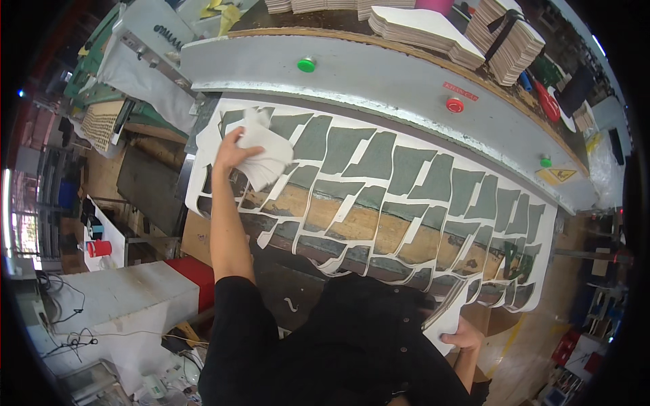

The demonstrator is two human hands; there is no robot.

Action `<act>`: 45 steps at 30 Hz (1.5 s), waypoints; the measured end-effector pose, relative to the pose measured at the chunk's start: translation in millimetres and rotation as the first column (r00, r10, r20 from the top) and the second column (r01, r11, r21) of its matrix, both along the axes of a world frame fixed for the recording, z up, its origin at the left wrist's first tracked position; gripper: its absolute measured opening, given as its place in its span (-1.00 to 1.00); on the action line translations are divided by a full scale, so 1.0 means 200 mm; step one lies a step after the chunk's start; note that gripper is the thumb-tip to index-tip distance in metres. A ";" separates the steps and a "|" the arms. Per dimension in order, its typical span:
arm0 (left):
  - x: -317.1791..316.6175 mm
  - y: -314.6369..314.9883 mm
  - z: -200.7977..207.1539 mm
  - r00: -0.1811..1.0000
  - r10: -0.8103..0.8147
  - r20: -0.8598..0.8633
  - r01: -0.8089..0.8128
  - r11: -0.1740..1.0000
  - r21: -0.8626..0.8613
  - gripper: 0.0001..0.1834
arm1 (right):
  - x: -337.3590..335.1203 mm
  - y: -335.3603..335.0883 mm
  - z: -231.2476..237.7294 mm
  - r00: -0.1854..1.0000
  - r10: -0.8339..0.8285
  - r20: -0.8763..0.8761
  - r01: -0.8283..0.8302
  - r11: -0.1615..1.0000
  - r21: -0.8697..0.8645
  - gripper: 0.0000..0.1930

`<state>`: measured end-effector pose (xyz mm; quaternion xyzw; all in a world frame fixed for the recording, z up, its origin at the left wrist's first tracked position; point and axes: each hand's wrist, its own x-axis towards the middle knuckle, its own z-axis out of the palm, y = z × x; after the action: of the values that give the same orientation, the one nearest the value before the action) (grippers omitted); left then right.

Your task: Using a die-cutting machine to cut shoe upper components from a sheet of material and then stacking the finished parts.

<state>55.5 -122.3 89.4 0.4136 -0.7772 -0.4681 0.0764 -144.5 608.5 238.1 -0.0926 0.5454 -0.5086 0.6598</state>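
My left hand [237,150] is closed on a loose bunch of white cut pieces [268,150], slightly blurred, over the left end of the cutting bed. Beneath it lies a white sheet [379,187] with rows of cut-out openings, its thin strips drooping at the near edge. Through the openings show a green surface and a worn tan and brown one. Low on the right, close to my body, my right hand [466,336] grips a stack of white cut pieces [447,318], the thumb on its face. My body hides part of that stack.
A grey machine beam [379,81] spans the far side, with green buttons [307,65] and a red one [454,104]. Stacked cut pieces [426,34] sit on its top shelf. At left are a pale cabinet [128,298] and a red container [99,248] on a white table.
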 end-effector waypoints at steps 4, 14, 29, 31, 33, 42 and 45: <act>0.32 -0.31 -0.20 0.985 0.173 0.011 -0.172 0.984 -0.038 0.01 | 0.03 0.08 -0.11 0.998 0.037 -0.053 -0.036 0.999 0.026 -0.23; 0.30 -0.30 -0.11 0.901 0.297 0.317 -0.313 0.950 -0.001 0.29 | -0.07 -0.06 -0.10 0.994 0.097 -0.053 -0.094 0.994 0.059 -0.33; -0.11 -0.83 0.15 0.620 -0.386 0.683 0.446 0.890 0.097 -0.08 | 0.17 -0.56 -0.16 0.979 0.165 0.124 -0.162 0.986 -0.031 -0.31; -0.08 -0.88 0.06 0.673 -0.412 0.615 0.471 0.879 0.074 -0.07 | 0.35 -0.71 -0.16 0.983 0.062 0.175 -0.058 0.998 -0.028 -0.25; 0.00 -0.93 -0.02 0.708 -0.425 0.565 0.508 0.861 0.011 -0.06 | 0.56 -0.85 -0.20 0.984 -0.027 0.179 0.020 0.999 0.036 -0.23; 0.16 -0.82 0.12 0.872 -0.457 0.174 0.467 0.884 -0.015 -0.25 | 1.01 -1.34 -0.08 0.995 0.097 0.002 -0.096 0.980 0.175 -0.23; 0.33 -0.87 0.14 0.952 -0.293 -0.083 0.293 0.956 -0.012 -0.33 | 1.17 -1.39 -0.08 0.994 0.045 -0.100 -0.017 0.965 0.260 -0.21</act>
<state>121.6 -296.2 118.0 0.2736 -0.8259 -0.4915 0.0386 89.7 331.4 223.0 -0.0409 0.6394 -0.4171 0.6446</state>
